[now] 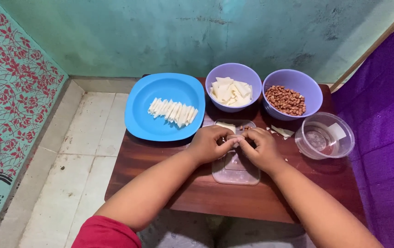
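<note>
My left hand [211, 143] and my right hand [259, 146] meet over a clear plastic lid [236, 172] on a small wooden table [197, 188]. Together the fingertips pinch a small pale wrapper piece [234, 140] between them. Another pale wrapper sheet [226, 125] lies on the lid just beyond my hands. A blue plate [160, 128] at the left holds a row of several rolled pale pieces [173, 110]. Behind my hands stand a purple bowl of pale square wrappers [232, 92] and a purple bowl of peanuts [289, 98].
A clear plastic container [325, 136] with a little liquid stands at the right of the table. A loose wrapper scrap [283, 132] lies beside it. Purple cloth [385, 119] hangs at the right, tiled floor [82, 151] lies to the left, and a teal wall stands behind.
</note>
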